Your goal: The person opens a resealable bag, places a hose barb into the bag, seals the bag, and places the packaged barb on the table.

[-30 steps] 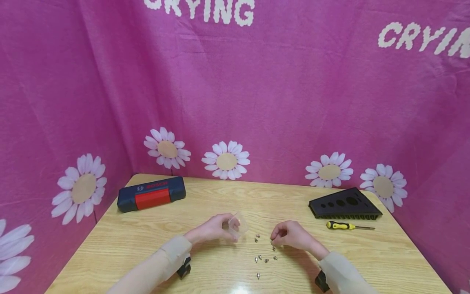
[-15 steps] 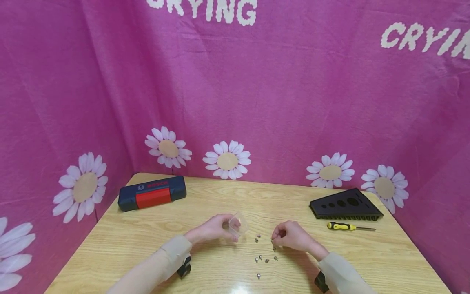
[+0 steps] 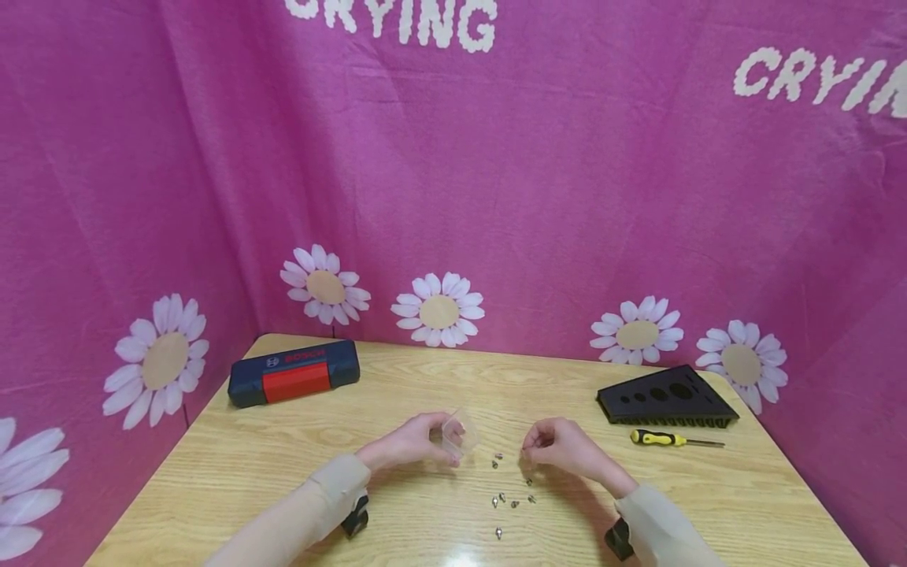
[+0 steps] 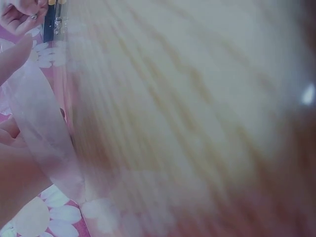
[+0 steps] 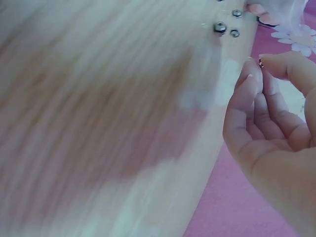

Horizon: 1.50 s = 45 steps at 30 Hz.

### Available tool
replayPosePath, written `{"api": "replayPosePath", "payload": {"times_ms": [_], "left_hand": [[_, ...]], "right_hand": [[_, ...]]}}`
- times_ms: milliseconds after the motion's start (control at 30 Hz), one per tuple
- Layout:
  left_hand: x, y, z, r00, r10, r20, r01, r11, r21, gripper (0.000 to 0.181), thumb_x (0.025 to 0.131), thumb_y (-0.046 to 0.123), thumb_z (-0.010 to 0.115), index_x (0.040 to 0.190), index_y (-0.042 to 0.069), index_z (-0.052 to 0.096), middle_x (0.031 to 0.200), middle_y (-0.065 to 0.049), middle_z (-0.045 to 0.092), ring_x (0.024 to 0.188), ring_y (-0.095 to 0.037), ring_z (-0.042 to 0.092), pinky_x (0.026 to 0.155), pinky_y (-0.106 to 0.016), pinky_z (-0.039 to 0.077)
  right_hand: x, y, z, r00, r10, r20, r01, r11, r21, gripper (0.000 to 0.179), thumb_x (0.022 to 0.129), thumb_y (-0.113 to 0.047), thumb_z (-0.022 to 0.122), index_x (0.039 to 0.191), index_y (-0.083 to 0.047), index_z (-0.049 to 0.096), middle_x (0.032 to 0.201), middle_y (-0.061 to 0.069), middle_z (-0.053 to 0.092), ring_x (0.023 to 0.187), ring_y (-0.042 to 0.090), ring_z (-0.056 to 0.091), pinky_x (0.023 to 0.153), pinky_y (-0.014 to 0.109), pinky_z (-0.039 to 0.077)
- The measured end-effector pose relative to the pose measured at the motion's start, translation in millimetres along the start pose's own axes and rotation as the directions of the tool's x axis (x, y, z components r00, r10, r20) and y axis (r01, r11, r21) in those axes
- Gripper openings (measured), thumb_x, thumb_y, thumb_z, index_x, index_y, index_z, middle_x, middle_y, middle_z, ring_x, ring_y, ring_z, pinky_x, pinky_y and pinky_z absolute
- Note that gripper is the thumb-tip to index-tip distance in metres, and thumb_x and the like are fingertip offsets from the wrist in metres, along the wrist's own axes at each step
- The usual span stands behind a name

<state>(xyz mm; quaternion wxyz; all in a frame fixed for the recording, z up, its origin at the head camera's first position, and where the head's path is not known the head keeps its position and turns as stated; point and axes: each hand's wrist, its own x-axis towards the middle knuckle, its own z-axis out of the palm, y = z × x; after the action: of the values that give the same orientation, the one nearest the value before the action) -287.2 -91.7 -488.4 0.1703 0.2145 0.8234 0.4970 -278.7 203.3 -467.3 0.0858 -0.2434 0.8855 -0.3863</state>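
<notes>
My left hand (image 3: 418, 441) grips a small clear plastic box (image 3: 460, 435) between thumb and fingers, left of the loose screws. In the left wrist view the box's translucent wall (image 4: 42, 123) shows beside the thumb. My right hand (image 3: 567, 450) pinches a small metal screw (image 5: 261, 63) between thumb and index fingertips, the other fingers curled inward. Just below that hand lies another screw (image 3: 528, 481). Several more shiny screws (image 3: 502, 497) are scattered on the wooden table (image 3: 397, 520) between the two hands and nearer the front.
At the back left lies a blue and red Bosch case (image 3: 294, 373). A black plastic rack with round holes (image 3: 666, 398) sits at the back right, and a yellow and black screwdriver (image 3: 659, 438) lies in front of it. A pink flowered cloth (image 3: 496, 197) hangs behind the table.
My right hand has risen slightly off the tabletop, with the pinched screw between its fingertips. The left hand and the box stay where they were.
</notes>
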Motion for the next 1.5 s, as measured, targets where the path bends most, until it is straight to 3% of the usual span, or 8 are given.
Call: {"api": "replayPosePath", "payload": {"times_ms": [400,700,967,1233,1500], "left_hand": [[0.7,1.9,-1.0,1.000,0.011,0.001,-0.011,1.000,-0.026,0.037,0.079,0.011,0.081,0.114,0.008,0.066,0.113,-0.006,0.071,0.105,-0.014,0.060,0.096,-0.033,0.046],[1.4,-0.2,0.6,1.000,0.028,-0.013,-0.029,0.999,-0.017,0.035,0.080,0.012,0.080,0.112,0.005,0.066,0.110,-0.006,0.071,0.102,-0.013,0.060,0.099,-0.038,0.045],[0.8,-2.1,0.8,0.999,0.046,-0.002,-0.046,0.999,-0.020,0.033,0.081,0.014,0.080,0.110,0.007,0.067,0.109,-0.004,0.070,0.101,-0.010,0.058,0.096,-0.033,0.045],[0.6,0.1,-1.1,0.999,0.050,0.016,-0.050,0.998,-0.026,0.032,0.083,0.014,0.078,0.112,0.008,0.067,0.111,-0.005,0.069,0.101,-0.012,0.058,0.095,-0.035,0.046],[2.1,-2.4,0.3,0.999,0.032,-0.006,-0.032,0.998,-0.057,0.032,0.081,0.015,0.080,0.109,0.007,0.067,0.107,-0.004,0.070,0.096,-0.008,0.060,0.092,-0.030,0.046]], "right_hand": [[26.2,-35.4,0.9,0.995,-0.088,-0.048,0.088,0.996,-0.015,0.004,0.084,-0.009,0.071,0.085,-0.006,0.069,0.081,0.005,0.071,0.071,0.000,0.058,0.068,0.018,0.050],[50.2,-63.8,8.2,0.983,-0.183,-0.012,0.182,0.982,-0.055,0.004,0.084,-0.008,0.071,0.086,-0.005,0.070,0.082,0.006,0.074,0.072,-0.001,0.061,0.070,0.018,0.052],[61.0,-84.1,15.4,0.963,-0.268,0.028,0.269,0.953,-0.141,0.004,0.084,-0.002,0.071,0.087,-0.004,0.070,0.080,0.006,0.074,0.072,0.000,0.062,0.068,0.015,0.052],[64.7,-89.1,21.4,0.965,-0.261,0.036,0.264,0.958,-0.114,0.005,0.084,0.001,0.070,0.087,-0.003,0.070,0.081,0.008,0.074,0.072,0.003,0.065,0.069,0.013,0.052],[59.9,-74.1,8.9,0.967,-0.254,-0.035,0.250,0.964,-0.090,0.004,0.085,-0.002,0.072,0.087,-0.003,0.069,0.081,0.009,0.073,0.070,-0.001,0.060,0.067,0.017,0.052]]}}
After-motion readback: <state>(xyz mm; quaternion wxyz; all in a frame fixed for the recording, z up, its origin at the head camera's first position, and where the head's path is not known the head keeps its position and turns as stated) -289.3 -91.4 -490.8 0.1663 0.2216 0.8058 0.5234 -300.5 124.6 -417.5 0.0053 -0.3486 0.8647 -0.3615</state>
